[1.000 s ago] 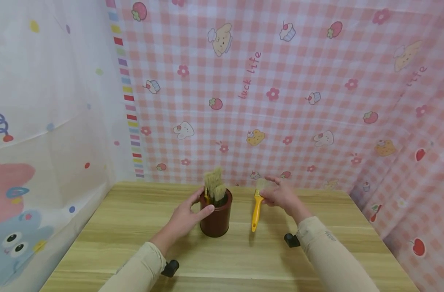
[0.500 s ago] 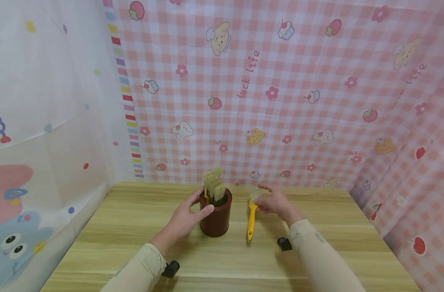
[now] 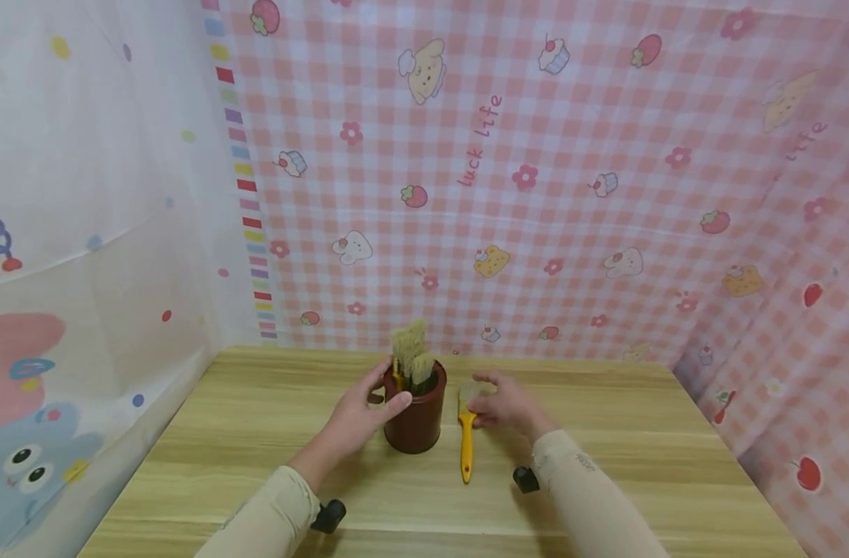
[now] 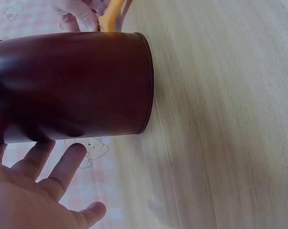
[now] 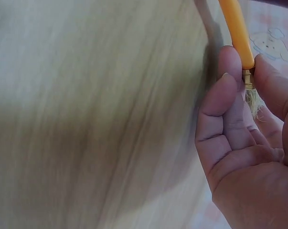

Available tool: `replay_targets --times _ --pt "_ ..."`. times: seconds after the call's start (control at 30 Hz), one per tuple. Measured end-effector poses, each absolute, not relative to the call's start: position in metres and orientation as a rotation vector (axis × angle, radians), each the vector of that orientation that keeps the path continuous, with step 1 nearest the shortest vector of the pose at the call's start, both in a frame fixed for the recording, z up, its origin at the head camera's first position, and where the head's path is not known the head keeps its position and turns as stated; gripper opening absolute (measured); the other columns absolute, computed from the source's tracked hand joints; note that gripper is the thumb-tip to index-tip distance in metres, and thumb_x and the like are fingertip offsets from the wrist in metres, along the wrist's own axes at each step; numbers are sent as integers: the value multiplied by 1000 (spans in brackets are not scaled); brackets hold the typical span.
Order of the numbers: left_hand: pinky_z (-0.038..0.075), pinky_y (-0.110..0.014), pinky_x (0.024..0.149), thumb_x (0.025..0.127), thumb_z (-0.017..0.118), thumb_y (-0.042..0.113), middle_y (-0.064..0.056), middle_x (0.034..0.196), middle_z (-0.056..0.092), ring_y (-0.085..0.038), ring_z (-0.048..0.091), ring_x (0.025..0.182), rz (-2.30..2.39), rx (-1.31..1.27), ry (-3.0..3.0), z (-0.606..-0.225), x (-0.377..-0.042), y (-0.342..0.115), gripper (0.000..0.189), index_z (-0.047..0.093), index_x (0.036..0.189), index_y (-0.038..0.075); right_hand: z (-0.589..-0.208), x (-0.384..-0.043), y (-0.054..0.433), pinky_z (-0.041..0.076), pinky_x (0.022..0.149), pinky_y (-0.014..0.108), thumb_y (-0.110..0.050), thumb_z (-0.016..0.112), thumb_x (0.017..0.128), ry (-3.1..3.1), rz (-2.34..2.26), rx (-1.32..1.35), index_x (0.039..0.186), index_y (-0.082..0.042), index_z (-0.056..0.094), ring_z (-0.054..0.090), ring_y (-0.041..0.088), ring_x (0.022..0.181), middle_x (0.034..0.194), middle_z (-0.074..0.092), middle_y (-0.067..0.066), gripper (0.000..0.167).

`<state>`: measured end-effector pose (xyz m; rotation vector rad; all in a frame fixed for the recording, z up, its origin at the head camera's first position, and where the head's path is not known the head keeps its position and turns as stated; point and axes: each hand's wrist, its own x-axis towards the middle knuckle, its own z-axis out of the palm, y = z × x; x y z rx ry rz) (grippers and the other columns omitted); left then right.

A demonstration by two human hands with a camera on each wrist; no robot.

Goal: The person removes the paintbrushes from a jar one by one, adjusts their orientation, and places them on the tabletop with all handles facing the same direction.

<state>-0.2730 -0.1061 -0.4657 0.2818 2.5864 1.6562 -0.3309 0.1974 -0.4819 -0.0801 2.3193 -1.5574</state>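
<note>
A dark reddish-brown cylindrical cup (image 3: 415, 425) stands upright on the table, with bristle-up paintbrushes (image 3: 408, 346) in it. My left hand (image 3: 354, 415) holds the cup from its left side, thumb at the front of the rim; in the left wrist view, some fingers (image 4: 62, 174) stand partly off the wall. Just right of the cup, my right hand (image 3: 511, 407) pinches a yellow-handled paintbrush (image 3: 467, 446) near its ferrule. This brush points bristles up, its handle (image 5: 237, 33) hanging down. Fingers partly cover its bristles (image 5: 252, 102) in the right wrist view.
The wooden table (image 3: 257, 434) has its back edge against a pink checked cloth (image 3: 557, 124). A white printed cloth (image 3: 131, 256) hangs at the left. Black wrist cameras sit under both sleeves.
My right hand has moved left and nearer to me with the paintbrush, bringing it close to the cup. The brush hangs lower and more upright. My left hand stays on the cup.
</note>
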Motion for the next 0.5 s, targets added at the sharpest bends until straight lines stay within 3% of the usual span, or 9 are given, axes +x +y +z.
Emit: replay_targets --times 0.17,0.5 --pt "60 -46 98 98 73 57 -9 160 55 -26 70 118 1688 281 2551 -465 -273 -105 83 33 168 38 -484 -328 190 64 72 36 -3 70 102 2343 -1539 -61 163 -4 42 72 19 67 97 78 16 68" --pt "59 -49 99 98 72 58 -11 160 54 -27 70 118 1674 279 2564 -464 -272 -107 83 32 168 39 -484 -329 182 64 70 35 -3 73 101 2365 -1528 -36 161 -2 44 70 17 65 96 78 17 67"
